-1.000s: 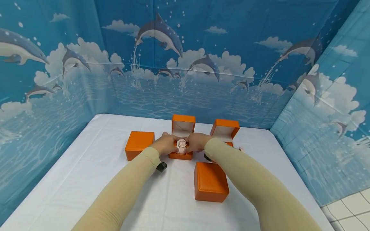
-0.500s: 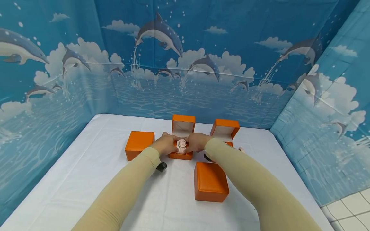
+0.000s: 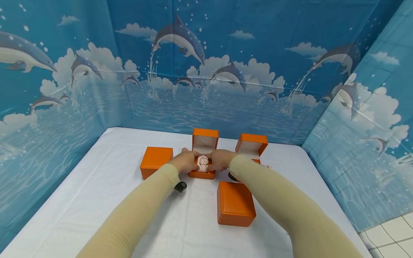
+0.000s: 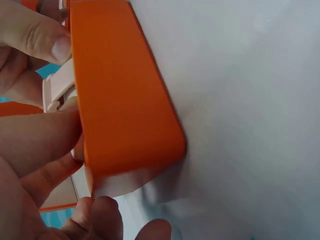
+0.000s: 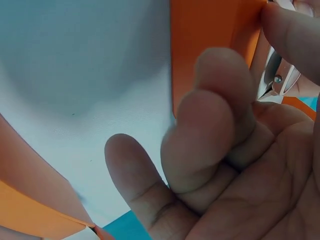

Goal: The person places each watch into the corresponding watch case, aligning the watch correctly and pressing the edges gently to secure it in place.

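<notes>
A pale pink wristwatch (image 3: 203, 161) sits face up in the base of an open orange watch box (image 3: 201, 175), its lid raised at the back. My left hand (image 3: 185, 161) pinches the watch from the left with thumb and index finger. From the opposite side my right hand (image 3: 222, 159) holds it the same way. In the left wrist view the watch (image 4: 61, 87) shows just over the box wall (image 4: 122, 95), a thumb on either side. The right wrist view has the metal watch case (image 5: 280, 77) near the thumb; my other right fingers curl loosely outside the box.
A closed orange box (image 3: 157, 158) stands left of the open one, and another closed box (image 3: 236, 200) is nearer, below my right forearm. At back right is a second open box (image 3: 253, 139), partly hidden by my sleeve. All rest on a white tablecloth (image 3: 187, 222) before dolphin-print curtains (image 3: 206, 100).
The head view shifts very slightly. Both hands stay at the watch in the box, and the boxes keep their places.
</notes>
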A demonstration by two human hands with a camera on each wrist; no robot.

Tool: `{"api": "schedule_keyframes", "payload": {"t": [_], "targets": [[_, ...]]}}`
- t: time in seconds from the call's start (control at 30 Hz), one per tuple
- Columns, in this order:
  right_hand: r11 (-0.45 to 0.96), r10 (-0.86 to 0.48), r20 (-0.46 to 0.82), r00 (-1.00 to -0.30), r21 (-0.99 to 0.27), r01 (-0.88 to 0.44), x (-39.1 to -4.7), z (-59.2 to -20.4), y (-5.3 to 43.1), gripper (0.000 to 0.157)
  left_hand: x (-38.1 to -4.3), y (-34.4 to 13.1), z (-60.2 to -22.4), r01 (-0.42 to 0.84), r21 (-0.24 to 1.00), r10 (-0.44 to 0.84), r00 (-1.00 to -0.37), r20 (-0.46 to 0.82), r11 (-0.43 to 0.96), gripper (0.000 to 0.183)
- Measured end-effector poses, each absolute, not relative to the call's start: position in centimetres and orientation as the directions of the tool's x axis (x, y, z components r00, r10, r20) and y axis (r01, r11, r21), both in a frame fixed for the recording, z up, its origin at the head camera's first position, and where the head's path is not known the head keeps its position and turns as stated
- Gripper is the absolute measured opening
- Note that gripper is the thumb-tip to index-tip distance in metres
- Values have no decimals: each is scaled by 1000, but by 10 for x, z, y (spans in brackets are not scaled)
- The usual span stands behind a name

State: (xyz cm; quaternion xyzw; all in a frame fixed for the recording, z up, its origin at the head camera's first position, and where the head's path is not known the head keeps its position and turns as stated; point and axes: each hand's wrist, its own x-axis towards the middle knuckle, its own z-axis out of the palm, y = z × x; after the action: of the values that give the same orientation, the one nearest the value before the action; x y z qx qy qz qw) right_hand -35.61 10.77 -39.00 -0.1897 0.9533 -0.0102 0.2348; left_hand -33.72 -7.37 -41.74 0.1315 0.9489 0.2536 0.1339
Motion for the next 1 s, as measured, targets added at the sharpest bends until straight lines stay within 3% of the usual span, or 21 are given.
{"api": "schedule_keyframes", "payload": {"t": [0.37,0.47,0.57,0.7,0.83,1.0], "targets": [[907,-414,-398,-818,-102,-409,-352,-386,118,81,-333,-76,-413,177,456,306,-925,-227,872,70],[900,-435,-356,-827,-139,-413,-350,-376,125,73,-331,-80,-403,199,451,319,-925,-207,870,70],[903,-423,-281,-861,-212,-374,-348,-361,134,57,-330,-87,-390,225,493,325,-937,-126,840,59],[901,-347,-89,-933,-309,-306,-346,-342,144,41,-331,-96,-373,219,594,264,-964,11,774,48],[878,-237,42,-971,-418,-233,-348,-333,148,47,-335,-101,-363,182,673,193,-980,59,717,59],[877,-231,6,-973,-432,-211,-356,-338,145,65,-345,-98,-359,135,693,195,-981,-8,708,75]]}}
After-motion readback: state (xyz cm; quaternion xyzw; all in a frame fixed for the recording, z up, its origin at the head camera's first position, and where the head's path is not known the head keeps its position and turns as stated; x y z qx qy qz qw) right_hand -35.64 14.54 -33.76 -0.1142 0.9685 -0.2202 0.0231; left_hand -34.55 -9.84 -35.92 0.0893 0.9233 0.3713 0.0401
